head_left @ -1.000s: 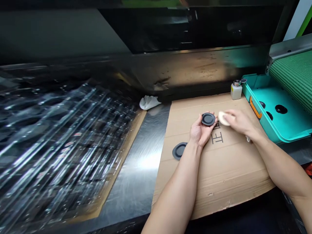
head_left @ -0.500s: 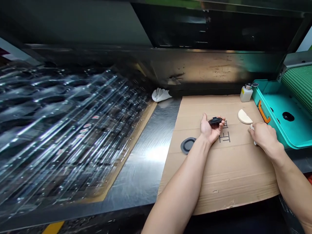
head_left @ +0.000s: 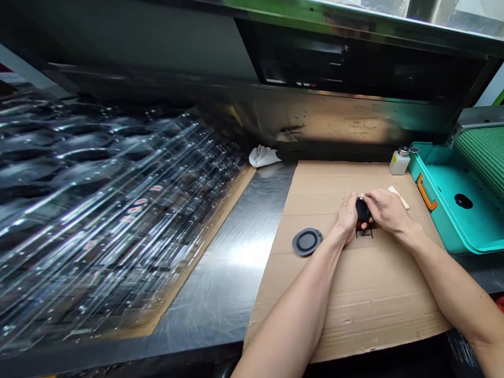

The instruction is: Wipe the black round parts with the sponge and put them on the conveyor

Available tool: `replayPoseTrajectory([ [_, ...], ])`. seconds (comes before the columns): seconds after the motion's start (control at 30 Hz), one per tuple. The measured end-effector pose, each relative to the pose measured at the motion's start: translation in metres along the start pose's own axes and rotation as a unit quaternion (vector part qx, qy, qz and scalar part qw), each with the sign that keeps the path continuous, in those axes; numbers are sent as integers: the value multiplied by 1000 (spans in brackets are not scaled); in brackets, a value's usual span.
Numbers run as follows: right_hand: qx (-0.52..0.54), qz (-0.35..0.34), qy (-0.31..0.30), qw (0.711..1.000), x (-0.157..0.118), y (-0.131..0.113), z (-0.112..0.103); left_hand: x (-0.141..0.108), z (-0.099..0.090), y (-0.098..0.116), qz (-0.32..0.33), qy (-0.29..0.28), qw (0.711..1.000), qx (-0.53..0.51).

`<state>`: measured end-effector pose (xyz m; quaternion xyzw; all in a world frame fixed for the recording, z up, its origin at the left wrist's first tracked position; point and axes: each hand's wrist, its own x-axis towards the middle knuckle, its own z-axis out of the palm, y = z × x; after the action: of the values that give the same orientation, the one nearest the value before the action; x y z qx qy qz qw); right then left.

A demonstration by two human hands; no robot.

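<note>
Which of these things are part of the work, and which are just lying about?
In the work, as far as I can judge:
black round piece, in the left hand
small white wad, in the right hand
cardboard, beneath both

Seemingly just lying about:
dark grey piece
cream pad
white bottle
crumpled white item

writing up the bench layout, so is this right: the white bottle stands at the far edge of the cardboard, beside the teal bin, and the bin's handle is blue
Not quite: the handle is orange, as the head view shows. The rest holds: the white bottle stands at the far edge of the cardboard, beside the teal bin.
</note>
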<state>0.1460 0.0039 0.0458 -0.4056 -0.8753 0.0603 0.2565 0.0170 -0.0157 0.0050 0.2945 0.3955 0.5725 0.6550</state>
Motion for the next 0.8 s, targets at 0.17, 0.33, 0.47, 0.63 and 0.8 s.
replayPoseTrajectory([
  [0.17, -78, 28, 0, 997, -10, 4, 6, 5, -4, -10, 20, 28, 997, 67],
  [0.33, -69, 25, -38, 997, -10, 7, 2, 4, -3, -10, -7, 16, 994, 106],
  [0.47, -59, 10, -50, 997, -6, 8, -1, 2, -3, -9, -11, 26, 992, 119],
  [0.63, -64, 30, -91, 993, -9, 7, -12, -3, 0, -4, -23, -6, 981, 192],
  [0.8, -46, -17, -108, 993, -10, 17, -17, -5, 0, 3, -49, -60, 966, 247],
])
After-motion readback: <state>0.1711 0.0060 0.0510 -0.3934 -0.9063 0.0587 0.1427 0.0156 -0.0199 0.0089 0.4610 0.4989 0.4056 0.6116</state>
